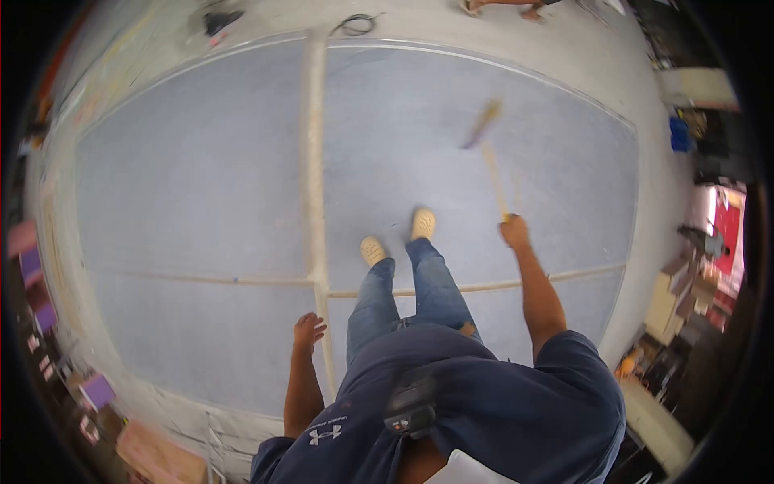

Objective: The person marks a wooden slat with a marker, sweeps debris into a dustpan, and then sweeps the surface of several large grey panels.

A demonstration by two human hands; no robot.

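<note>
Navy shirt foremost; cable beyond blurred tool

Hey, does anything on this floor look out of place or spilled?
A loosely coiled black cable or hose lies on the pale floor beyond the grey-blue surface, perhaps stray there, as is an unclear black object farther left. No spill stands out. The yellow-handled tool in the right hand is too blurred to judge.

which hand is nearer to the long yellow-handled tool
Right. The right hand grips the near end of the long yellow-handled tool; the left hand is well away from it, out on the left.
</note>
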